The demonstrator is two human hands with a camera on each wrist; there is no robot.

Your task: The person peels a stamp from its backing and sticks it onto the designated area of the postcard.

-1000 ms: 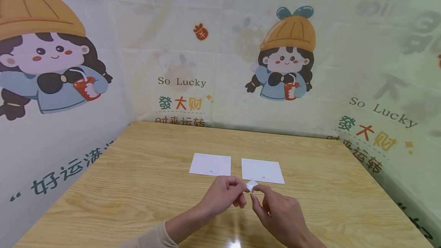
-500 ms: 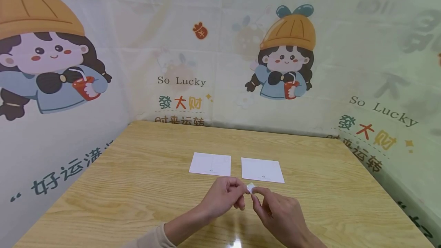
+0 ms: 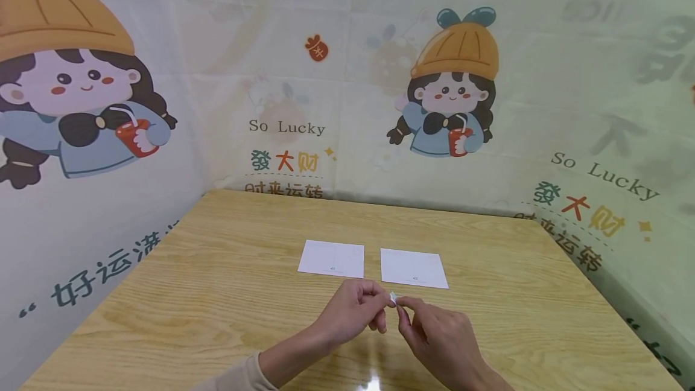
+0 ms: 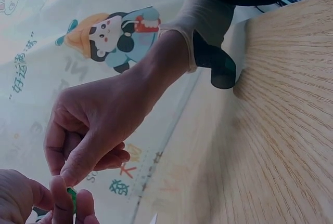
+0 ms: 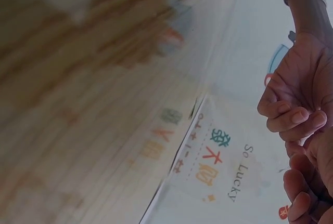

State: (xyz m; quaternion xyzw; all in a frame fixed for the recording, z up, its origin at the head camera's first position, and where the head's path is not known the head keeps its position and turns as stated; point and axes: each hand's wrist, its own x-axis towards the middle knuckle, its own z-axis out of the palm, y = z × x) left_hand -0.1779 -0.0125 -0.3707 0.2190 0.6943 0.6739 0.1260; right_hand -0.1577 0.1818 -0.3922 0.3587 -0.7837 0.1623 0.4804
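In the head view my left hand (image 3: 353, 306) pinches a small white piece (image 3: 393, 298) between thumb and forefinger. From the other side my right hand (image 3: 440, 327) grips the same piece with thumb and index fingertip, so both hands meet at it. It looks thin and paper-like, and its kind cannot be made out. A bit of green shows on the piece (image 4: 72, 197) in the left wrist view, mostly covered by fingers. Behind the hands, two white cards (image 3: 332, 258) (image 3: 414, 268) lie flat side by side on the table, with small green print at their near edges.
The wood-grain table (image 3: 228, 306) stretches around the hands to its back edge. A printed cloth (image 3: 358, 107) with cartoon figures and lettering hangs behind it and along both sides. A black band (image 4: 222, 69) sits at the right wrist.
The small white piece has turned from facing up broadly to nearly edge-on and shows narrower now. My fingertips have drawn slightly closer around it. The cards have stayed in place.
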